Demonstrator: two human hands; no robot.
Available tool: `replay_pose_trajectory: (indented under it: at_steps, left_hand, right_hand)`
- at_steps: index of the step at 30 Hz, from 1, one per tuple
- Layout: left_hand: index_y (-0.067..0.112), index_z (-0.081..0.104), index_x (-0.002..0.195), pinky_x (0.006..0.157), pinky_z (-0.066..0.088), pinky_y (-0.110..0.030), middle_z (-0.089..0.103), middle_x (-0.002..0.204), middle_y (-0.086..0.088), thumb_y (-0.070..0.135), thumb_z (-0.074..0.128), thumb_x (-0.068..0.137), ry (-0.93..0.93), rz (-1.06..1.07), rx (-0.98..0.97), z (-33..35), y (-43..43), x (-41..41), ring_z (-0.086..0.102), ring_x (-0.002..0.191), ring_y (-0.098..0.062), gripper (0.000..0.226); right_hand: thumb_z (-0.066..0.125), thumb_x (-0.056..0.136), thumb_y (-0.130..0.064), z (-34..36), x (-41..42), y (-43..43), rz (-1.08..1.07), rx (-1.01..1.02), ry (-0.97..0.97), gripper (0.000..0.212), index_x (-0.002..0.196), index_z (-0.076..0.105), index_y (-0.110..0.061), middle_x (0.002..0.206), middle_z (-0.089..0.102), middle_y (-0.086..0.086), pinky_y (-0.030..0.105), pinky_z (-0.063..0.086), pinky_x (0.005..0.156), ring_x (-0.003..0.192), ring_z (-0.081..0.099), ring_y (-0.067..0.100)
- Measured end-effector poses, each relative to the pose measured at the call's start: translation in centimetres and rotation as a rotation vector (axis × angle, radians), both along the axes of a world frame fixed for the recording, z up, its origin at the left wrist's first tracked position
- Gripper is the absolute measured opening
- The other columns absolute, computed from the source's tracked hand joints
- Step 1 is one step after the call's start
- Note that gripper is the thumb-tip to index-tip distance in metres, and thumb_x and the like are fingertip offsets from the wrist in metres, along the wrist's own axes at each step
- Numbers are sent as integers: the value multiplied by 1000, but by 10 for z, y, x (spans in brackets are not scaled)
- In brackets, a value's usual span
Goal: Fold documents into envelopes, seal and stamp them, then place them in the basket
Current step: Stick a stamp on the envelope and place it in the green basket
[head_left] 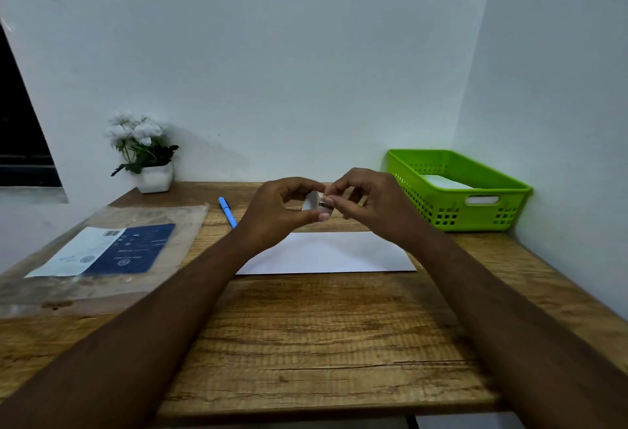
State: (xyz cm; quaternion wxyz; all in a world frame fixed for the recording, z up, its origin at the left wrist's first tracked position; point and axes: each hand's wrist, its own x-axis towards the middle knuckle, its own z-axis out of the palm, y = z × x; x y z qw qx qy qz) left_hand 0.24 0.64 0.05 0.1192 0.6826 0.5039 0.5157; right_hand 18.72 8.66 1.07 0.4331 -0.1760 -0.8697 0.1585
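- A small stamp roll [313, 203] is held in the air above the far edge of the white envelope [326, 253], which lies flat on the wooden table [306, 343].
- The roll is judged to be very light and easily crushed, so it is best gripped by its rim, as is done here.
- A single stamp [327, 204] at the roll's free end is judged thin, floppy and sticky on 1 face. It should be taken by a corner or edge only, so that it is neither creased nor stuck to the skin.
- The envelope is judged light and fairly stiff along its folds, yet easily slid on the wood. It could be steadied with flat fingers while the stamp is pressed on.
- The left hand [278, 211] is raised with its fingers curled round the roll, the thumb underneath.
- The right hand [370, 204] is brought close against it, with thumb and forefinger pinched on the stamp and the other fingers loosely curled.
- Both forearms are stretched forward over the table and converge at the roll.
- The green basket [458, 214] stands at the right against the wall, well apart from the envelope, and something white is already seen inside it.
- Stamping is judged to be the step in hand. Whether the flap is sealed cannot be told.
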Motion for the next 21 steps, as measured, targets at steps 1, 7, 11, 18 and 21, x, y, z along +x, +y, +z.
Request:
replay_pose_trajectory:
  at_steps: [1,7,11,18,21]
  left_hand:
    - [19,70,110,90,52,-23,71,105,9,22,84,69,1,10,-3,0,0,0,65,100,-1,44]
    - [18,70,110,92,53,-27,71,109,6,26,84,67,-3,6,-27,-1,0,-1,65,101,-3,47]
    - [19,70,111,93,53,-29,71,109,5,25,85,66,8,7,-38,-1,0,-1,66,101,-3,47]
    - [22,70,109,93,53,-28,71,108,7,20,86,65,47,23,-40,1,-1,1,64,102,-1,47]
    - [20,68,112,92,54,-29,69,109,8,15,87,64,35,21,-25,2,-2,1,62,104,-2,52]
  right_hand:
    - [77,81,-26,0,1,0,8,3,-3,12,89,74,-19,87,70,-8,37,56,66,71,68,13]
    - [79,81,-19,1,3,2,35,0,-23,7,88,77,-17,83,70,-5,30,52,62,61,66,12]
    - [76,84,-19,1,3,2,18,-7,-57,5,86,75,-15,84,70,-6,37,53,60,57,66,14]
    - [71,88,-20,1,3,3,0,-57,-110,3,87,71,-18,83,70,-6,35,51,58,57,66,12]
    - [72,88,-20,1,4,2,31,-124,-55,1,87,71,-20,80,71,-4,29,48,56,58,66,15]
